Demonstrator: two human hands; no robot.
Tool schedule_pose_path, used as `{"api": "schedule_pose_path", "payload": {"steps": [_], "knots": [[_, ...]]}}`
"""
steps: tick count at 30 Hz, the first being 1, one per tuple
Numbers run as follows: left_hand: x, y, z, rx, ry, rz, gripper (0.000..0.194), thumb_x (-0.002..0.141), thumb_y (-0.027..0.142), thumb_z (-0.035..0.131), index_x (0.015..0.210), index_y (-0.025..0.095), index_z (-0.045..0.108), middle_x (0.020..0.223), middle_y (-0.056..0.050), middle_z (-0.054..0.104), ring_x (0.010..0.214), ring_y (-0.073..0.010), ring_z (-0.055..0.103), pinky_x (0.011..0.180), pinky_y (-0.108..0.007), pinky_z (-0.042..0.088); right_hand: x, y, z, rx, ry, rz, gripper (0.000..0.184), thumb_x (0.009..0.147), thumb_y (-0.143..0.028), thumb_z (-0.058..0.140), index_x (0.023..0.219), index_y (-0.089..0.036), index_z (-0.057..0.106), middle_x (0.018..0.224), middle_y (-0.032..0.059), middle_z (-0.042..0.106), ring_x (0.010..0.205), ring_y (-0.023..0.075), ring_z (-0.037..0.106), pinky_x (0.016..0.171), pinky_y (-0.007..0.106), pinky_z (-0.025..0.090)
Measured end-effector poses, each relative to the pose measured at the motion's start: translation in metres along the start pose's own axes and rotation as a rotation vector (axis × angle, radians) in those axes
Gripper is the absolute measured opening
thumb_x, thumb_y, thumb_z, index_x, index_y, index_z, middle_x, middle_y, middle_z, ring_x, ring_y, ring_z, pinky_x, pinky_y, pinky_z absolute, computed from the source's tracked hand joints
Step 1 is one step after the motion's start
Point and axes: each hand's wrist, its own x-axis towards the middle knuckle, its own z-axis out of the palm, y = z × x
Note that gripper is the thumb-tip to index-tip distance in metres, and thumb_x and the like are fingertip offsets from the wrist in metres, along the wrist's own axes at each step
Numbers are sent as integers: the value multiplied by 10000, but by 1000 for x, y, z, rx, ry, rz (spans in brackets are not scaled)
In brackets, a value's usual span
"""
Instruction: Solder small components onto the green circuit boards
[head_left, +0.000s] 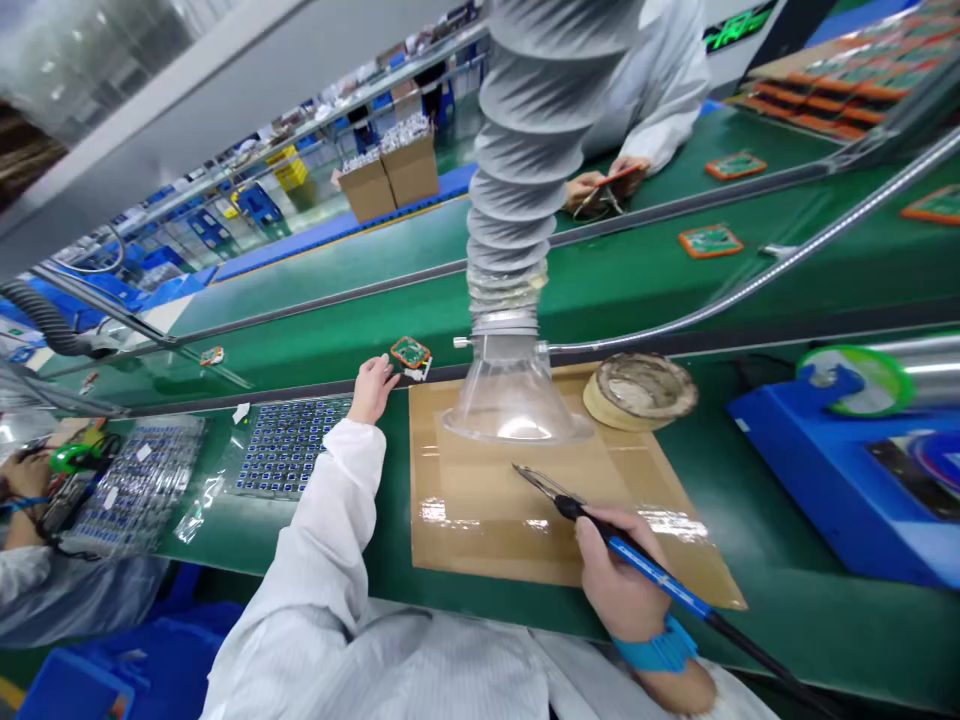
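In the head view my right hand [626, 580] is wrapped round the blue and black handle of a soldering iron [660, 578]. Its metal tip points up and left over a taped cardboard sheet [480, 540]. My left hand [373, 388] is stretched out to the near edge of the green conveyor, its fingers slightly apart and nothing visible held in them. Just beyond the fingertips lies a green circuit board in an orange frame [410, 351], with a small white part [418, 371] beside it. A blue wrist strap [656, 648] circles my right wrist.
A clear fume hood [514, 395] on a grey hose hangs over the cardboard. A round tape-like ring [641, 390] and blue machine [862, 450] stand to the right. Left lies a tray of small blue parts [289, 445]. Co-workers' hands [609, 188] show across the conveyor and at far left.
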Motion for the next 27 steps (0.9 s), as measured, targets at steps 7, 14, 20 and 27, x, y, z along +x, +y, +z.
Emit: {"api": "schedule_pose_path", "payload": {"steps": [7, 14, 20, 27], "knots": [[-101, -51, -5, 292, -12, 259, 182, 800, 288, 720, 733, 175, 594, 777, -16, 642, 765, -148, 587, 731, -238, 460, -5, 3, -1, 1, 15, 122, 253, 820, -522, 731, 811, -274, 681, 779, 96, 708, 702, 305, 696, 661, 499, 548], [-165, -79, -94, 997, -70, 285, 517, 1028, 398, 375, 564, 180, 438, 570, 14, 465, 587, -122, 468, 611, -246, 348, -3, -11, 2, -9, 23, 244, 312, 749, -697, 722, 730, -393, 657, 745, 170, 680, 688, 411, 692, 635, 630, 507], [-151, -74, -186, 1152, 78, 196, 94, 861, 157, 588, 901, 197, 663, 925, -72, 640, 908, -223, 598, 840, -321, 460, -2, -12, 2, -28, 19, 214, 323, 758, -694, 711, 716, -381, 642, 735, 159, 676, 676, 366, 686, 633, 586, 510], [-143, -69, -203, 1154, -29, 207, 109, 755, 126, 706, 683, 181, 645, 882, -81, 671, 963, -274, 602, 947, -419, 458, -2, -1, 1, -71, 24, 149, 298, 697, -494, 766, 729, -218, 660, 730, 91, 699, 652, 283, 691, 622, 432, 554]]}}
